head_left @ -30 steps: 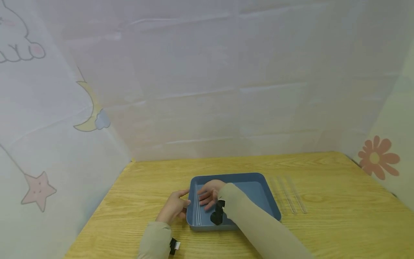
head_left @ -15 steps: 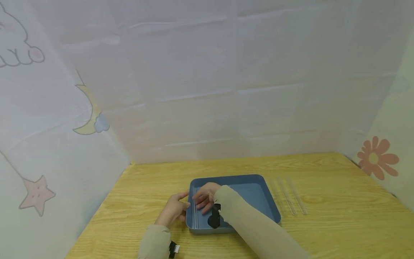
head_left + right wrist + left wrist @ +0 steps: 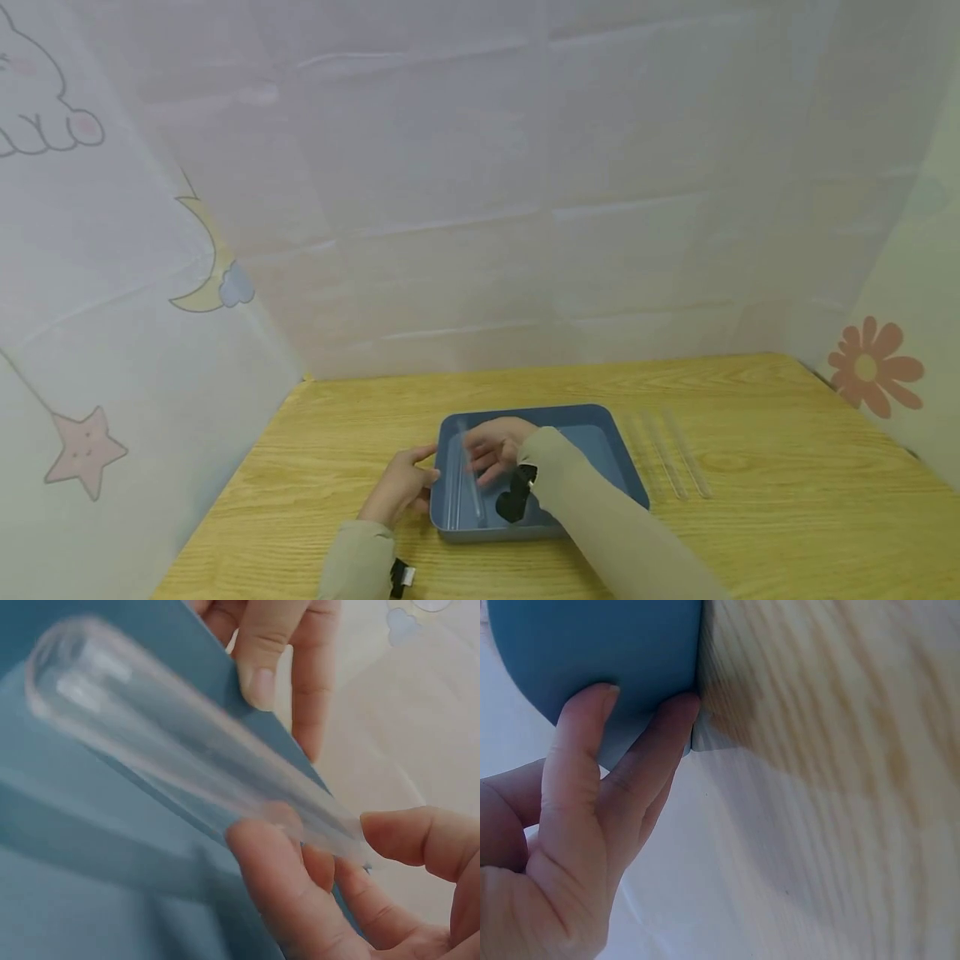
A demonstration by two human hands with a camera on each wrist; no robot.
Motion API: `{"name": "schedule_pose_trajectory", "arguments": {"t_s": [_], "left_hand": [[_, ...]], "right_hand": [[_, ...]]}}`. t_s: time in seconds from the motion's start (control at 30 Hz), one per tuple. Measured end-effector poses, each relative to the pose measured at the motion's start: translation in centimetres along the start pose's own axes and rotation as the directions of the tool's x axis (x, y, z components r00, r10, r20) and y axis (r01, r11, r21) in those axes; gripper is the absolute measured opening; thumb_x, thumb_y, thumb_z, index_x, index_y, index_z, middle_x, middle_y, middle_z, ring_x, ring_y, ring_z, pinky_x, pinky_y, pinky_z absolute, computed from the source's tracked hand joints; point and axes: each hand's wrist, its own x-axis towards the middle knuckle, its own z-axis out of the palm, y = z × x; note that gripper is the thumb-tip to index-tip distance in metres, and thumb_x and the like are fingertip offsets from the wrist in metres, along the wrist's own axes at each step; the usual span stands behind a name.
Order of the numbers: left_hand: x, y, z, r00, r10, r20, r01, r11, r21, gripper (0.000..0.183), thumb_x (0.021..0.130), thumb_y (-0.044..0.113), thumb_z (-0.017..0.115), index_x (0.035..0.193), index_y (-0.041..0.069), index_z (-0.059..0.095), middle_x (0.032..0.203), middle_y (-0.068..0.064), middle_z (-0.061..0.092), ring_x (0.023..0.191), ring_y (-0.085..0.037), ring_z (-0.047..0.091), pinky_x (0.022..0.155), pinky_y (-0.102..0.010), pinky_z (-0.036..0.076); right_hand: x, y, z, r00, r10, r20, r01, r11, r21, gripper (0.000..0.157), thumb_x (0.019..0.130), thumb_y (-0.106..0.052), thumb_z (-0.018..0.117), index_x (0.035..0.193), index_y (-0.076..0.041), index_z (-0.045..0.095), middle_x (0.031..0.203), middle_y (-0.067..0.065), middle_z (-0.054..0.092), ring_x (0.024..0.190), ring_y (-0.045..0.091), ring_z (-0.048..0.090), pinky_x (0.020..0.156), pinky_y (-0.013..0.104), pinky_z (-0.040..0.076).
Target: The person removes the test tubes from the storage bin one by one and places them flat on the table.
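Note:
A clear test tube is pinched near one end between the thumb and fingers of my right hand, over the left part of a blue tray. Its rounded end points toward the camera in the right wrist view, and in the head view the tube slants toward the tray's near side. Clear tube shapes lie along the tray's left wall. My left hand rests against that wall from outside, its fingers extended onto the blue surface in the left wrist view.
Three clear tubes lie side by side on the wooden table, just right of the tray. A pale printed sheet stands behind the table, with more sheeting at both sides.
My right hand went left to the tubes by the tray's left wall, then came back right with one tube held. My left hand stays at the wall.

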Motion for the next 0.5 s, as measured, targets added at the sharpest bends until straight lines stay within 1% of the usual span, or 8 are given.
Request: {"name": "schedule_pose_trajectory", "arguments": {"t_s": [0.13, 0.33, 0.5], "left_hand": [[0.0, 0.0, 0.1, 1.000, 0.003, 0.002, -0.003, 1.000, 0.016, 0.050, 0.095, -0.007, 0.052, 0.144, -0.009, 0.038, 0.082, -0.017, 0.070, 0.068, -0.023, 0.068, 0.052, -0.032, 0.055], [-0.1, 0.1, -0.1, 1.000, 0.009, 0.001, -0.009, 0.999, 0.043, 0.051, 0.096, -0.006, 0.052, 0.144, -0.007, 0.039, 0.082, -0.017, 0.070, 0.067, -0.022, 0.068, 0.049, -0.030, 0.053], [-0.2, 0.1, -0.2, 1.000, 0.006, -0.006, -0.005, 0.999, 0.035, 0.051, 0.096, -0.006, 0.052, 0.144, -0.007, 0.038, 0.081, -0.017, 0.070, 0.067, -0.022, 0.067, 0.049, -0.029, 0.052]], "right_hand": [[-0.5, 0.1, -0.8, 0.999, -0.032, 0.008, 0.032, 0.999, 0.026, 0.050, 0.092, -0.004, 0.062, 0.137, 0.010, 0.045, 0.117, 0.033, 0.054, 0.105, 0.044, 0.062, 0.080, 0.054, 0.054], [-1.8, 0.0, -2.0, 0.997, -0.075, 0.007, 0.075, 0.997, 0.026, 0.055, 0.094, -0.008, 0.062, 0.141, 0.009, 0.040, 0.125, 0.034, 0.050, 0.110, 0.045, 0.059, 0.081, 0.055, 0.053], [-2.8, -0.4, -2.9, 0.996, -0.090, 0.014, 0.089, 0.995, 0.037, 0.054, 0.095, -0.009, 0.061, 0.142, 0.007, 0.039, 0.133, 0.036, 0.044, 0.114, 0.046, 0.056, 0.082, 0.055, 0.052]]}}
